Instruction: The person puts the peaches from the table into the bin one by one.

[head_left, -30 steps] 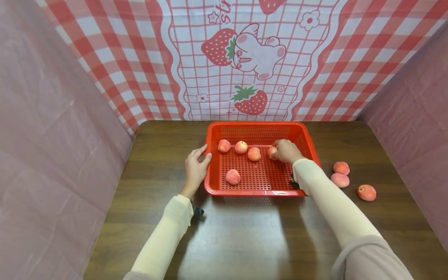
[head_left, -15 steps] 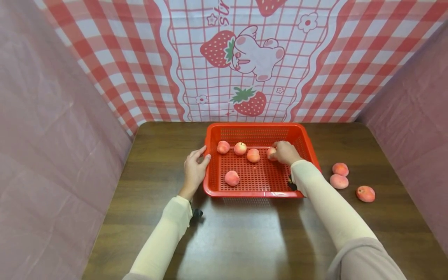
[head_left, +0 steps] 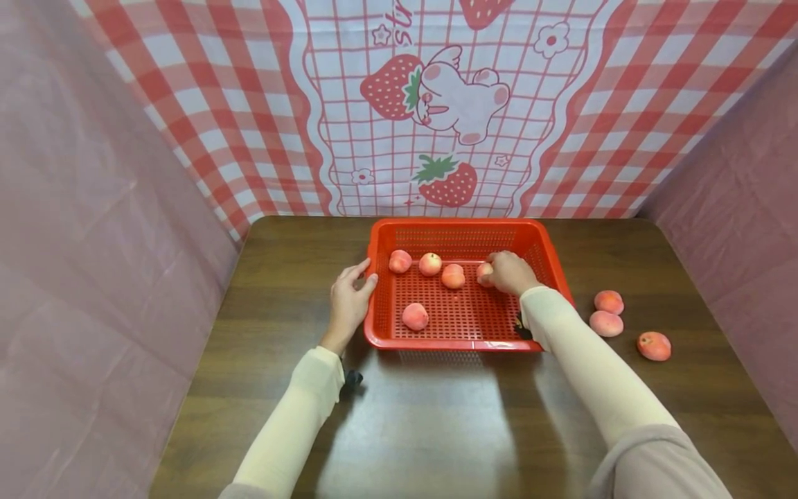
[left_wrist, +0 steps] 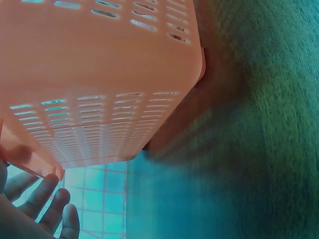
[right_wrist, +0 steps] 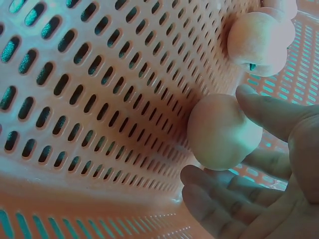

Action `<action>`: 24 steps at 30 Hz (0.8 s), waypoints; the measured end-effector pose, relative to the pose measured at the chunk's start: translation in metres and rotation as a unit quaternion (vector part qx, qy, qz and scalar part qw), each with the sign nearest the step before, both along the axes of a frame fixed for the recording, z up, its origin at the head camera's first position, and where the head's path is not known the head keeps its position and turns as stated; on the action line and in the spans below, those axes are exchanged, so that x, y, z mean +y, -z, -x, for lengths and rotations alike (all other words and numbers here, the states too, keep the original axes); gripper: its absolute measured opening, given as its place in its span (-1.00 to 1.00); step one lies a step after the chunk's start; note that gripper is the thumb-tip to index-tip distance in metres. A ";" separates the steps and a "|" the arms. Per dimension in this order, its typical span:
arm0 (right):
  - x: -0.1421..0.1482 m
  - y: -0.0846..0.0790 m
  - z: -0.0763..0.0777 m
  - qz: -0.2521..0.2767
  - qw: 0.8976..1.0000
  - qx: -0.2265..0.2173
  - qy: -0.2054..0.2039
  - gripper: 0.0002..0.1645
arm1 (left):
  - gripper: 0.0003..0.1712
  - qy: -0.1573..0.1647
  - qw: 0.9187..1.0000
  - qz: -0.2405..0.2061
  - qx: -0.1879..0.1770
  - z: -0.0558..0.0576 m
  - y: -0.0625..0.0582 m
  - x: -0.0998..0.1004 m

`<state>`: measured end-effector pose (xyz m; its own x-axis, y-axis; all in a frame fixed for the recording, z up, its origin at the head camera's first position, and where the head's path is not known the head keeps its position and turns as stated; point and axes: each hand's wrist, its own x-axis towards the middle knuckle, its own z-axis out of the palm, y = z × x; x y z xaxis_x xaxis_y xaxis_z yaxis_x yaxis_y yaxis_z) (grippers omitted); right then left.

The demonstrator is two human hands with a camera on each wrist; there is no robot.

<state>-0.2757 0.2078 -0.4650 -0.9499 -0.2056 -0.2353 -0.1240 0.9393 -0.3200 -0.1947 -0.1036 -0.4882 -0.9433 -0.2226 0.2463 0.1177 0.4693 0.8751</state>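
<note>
A red plastic basket (head_left: pixel 430 344) with slotted walls stands on the table. Inside it, at the right, my right hand (head_left: pixel 512 272) holds a peach (head_left: pixel 484 273) between thumb and fingers. The right wrist view shows this peach (right_wrist: pixel 219 134) against the slotted surface, the thumb on one side and fingers on the other. My left hand (head_left: pixel 349 301) touches the basket's left rim with extended fingers; in the left wrist view its fingers (left_wrist: pixel 42 196) lie loosely at the rim. More peaches in the basket are a back-left one (head_left: pixel 400 261), a pale one (head_left: pixel 430 264), a middle one (head_left: pixel 453 276) and a front one (head_left: pixel 415 317).
Right of the basket, two peaches touch, one behind (head_left: pixel 609 302) and one in front (head_left: pixel 606 324). Another peach (head_left: pixel 654 346) lies farther right. A checked strawberry cloth (head_left: pixel 449 138) hangs behind the brown wooden table (head_left: pixel 424 430), with pink cloth at both sides.
The view shifts slightly. Both hands, the basket and the peaches otherwise keep their places.
</note>
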 end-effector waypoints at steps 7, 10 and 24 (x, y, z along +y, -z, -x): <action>-0.001 -0.004 -0.001 -0.007 1.000 0.004 0.001 -0.32 | -0.58 -0.006 1.000 0.004 0.000 0.000 0.000 0.000; -0.002 -0.007 -0.003 -0.010 1.000 0.009 -0.003 -0.33 | -0.59 -0.006 1.000 0.002 0.003 0.000 0.000 0.000; -0.003 -0.024 -0.010 -0.021 1.000 -0.006 -0.005 -0.27 | -0.58 0.000 1.000 -0.002 -0.001 -0.001 -0.001 0.001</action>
